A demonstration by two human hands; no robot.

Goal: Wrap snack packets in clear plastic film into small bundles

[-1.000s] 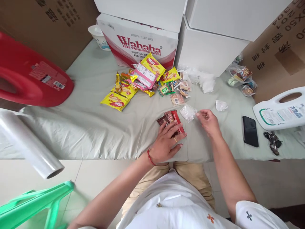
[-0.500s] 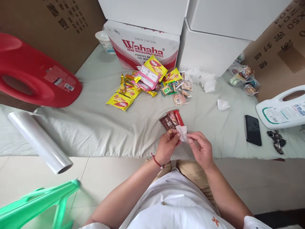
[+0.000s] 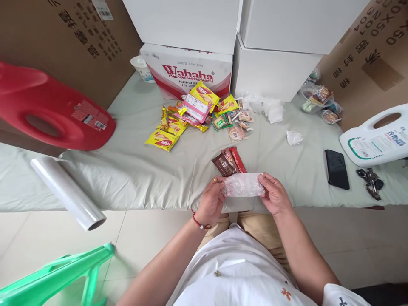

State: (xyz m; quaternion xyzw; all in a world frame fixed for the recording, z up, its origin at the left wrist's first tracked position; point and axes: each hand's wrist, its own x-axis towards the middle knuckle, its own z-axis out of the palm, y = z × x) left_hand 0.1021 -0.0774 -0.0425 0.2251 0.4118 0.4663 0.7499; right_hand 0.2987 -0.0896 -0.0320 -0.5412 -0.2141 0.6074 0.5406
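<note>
A clear, crinkled plastic bag [image 3: 244, 185] is stretched flat between my two hands, just above the front edge of the table. My left hand [image 3: 211, 199] pinches its left end, and my right hand [image 3: 274, 193] grips the right end. Just beyond the bag lie a brown snack packet [image 3: 225, 162] and a red snack packet [image 3: 237, 160], their near ends partly hidden by it. Farther back, yellow nabati wafer packets [image 3: 163, 139], a pink packet [image 3: 195, 108] and several small wrapped biscuits [image 3: 237, 133] form a loose pile.
A red jug [image 3: 63, 106] and a plastic film roll [image 3: 68, 193] lie left, above a green stool [image 3: 63, 272]. Right are crumpled plastic [image 3: 293, 137], a phone [image 3: 337, 169], keys [image 3: 370, 182], a white bottle [image 3: 376, 140] and bagged snacks [image 3: 318, 100]. Boxes [image 3: 191, 74] stand behind.
The plastic bag was bunched up small between my fingertips; now it is spread out wide. My hands have moved apart, the left one leftward and the right slightly rightward.
</note>
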